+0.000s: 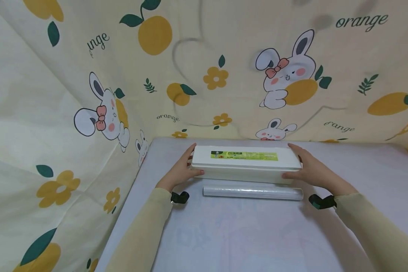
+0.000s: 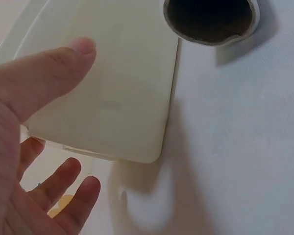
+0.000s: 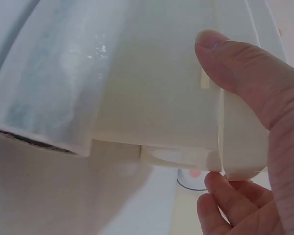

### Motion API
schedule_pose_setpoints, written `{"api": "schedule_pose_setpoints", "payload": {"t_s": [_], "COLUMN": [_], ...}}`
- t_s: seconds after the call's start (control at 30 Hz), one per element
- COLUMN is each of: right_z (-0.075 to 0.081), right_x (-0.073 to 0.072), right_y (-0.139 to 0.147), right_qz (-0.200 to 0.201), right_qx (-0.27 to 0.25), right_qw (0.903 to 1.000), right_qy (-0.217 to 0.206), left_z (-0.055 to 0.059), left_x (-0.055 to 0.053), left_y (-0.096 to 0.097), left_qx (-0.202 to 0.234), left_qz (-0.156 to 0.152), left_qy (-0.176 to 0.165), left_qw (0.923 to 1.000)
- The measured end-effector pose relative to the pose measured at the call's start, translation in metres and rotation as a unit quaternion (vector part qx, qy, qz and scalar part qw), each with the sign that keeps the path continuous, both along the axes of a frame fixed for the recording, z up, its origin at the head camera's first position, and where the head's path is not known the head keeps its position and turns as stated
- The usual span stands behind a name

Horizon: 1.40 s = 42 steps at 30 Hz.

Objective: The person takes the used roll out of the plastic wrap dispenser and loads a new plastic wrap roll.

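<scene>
A long white lidded box (image 1: pixel 239 173) with a yellow-green label (image 1: pixel 243 155) sits at the back of the table in the head view. My left hand (image 1: pixel 179 172) holds its left end, the thumb (image 2: pixel 59 68) lying on the front face and fingers around the end. At the right end, my right hand (image 1: pixel 311 170) grips it likewise, its thumb (image 3: pixel 220 54) on the front and fingertips near the far side. A roll of clear plastic film (image 1: pixel 253 192) lies just in front of the box; its hollow core (image 2: pixel 210 19) shows in the left wrist view.
The table (image 1: pixel 244 234) has a pale cloth cover. A curtain (image 1: pixel 204 98) printed with oranges, flowers and rabbits hangs behind the table and along its left side. Dark straps with small devices (image 1: pixel 180 197) are on both wrists.
</scene>
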State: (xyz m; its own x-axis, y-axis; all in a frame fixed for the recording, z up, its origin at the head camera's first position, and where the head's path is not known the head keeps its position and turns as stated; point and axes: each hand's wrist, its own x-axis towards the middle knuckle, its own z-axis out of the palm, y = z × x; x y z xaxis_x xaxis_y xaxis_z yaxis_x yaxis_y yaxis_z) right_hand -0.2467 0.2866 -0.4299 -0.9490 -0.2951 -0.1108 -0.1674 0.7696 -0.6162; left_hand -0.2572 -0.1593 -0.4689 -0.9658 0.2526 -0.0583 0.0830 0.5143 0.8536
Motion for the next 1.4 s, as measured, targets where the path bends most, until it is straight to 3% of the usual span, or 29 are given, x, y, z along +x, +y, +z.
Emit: {"api": "schedule_pose_setpoints", "payload": {"t_s": [0.17, 0.47, 0.7, 0.83, 1.0, 1.13, 1.4], "right_z": [0.001, -0.001, -0.003, -0.005, -0.007, -0.007, -0.008], "right_x": [-0.003, -0.004, -0.005, -0.002, 0.001, 0.001, 0.002], "right_y": [0.001, 0.0, -0.002, -0.002, -0.002, -0.003, -0.004], "right_qz": [0.009, 0.021, 0.016, 0.018, 0.023, 0.022, 0.018], "right_qx": [-0.011, -0.007, 0.003, 0.009, 0.048, 0.055, 0.058], "right_qw": [0.9999, 0.9996, 0.9993, 0.9991, 0.9979, 0.9974, 0.9974], "right_qy": [-0.009, -0.018, -0.034, -0.037, -0.037, -0.042, -0.039], "left_z": [0.001, 0.002, -0.005, -0.007, -0.004, -0.001, -0.001], "left_x": [-0.001, -0.004, -0.004, -0.004, -0.003, -0.001, 0.001], "left_y": [0.001, 0.0, -0.002, 0.0, 0.005, 0.007, 0.008], "left_qx": [0.002, 0.019, 0.022, 0.007, -0.047, -0.067, -0.067], "left_qz": [0.0, 0.003, 0.009, 0.005, -0.015, -0.019, -0.018], "left_qy": [0.001, -0.041, -0.062, -0.027, 0.021, 0.015, 0.012], "left_qw": [1.0, 0.999, 0.9978, 0.9996, 0.9986, 0.9974, 0.9975]}}
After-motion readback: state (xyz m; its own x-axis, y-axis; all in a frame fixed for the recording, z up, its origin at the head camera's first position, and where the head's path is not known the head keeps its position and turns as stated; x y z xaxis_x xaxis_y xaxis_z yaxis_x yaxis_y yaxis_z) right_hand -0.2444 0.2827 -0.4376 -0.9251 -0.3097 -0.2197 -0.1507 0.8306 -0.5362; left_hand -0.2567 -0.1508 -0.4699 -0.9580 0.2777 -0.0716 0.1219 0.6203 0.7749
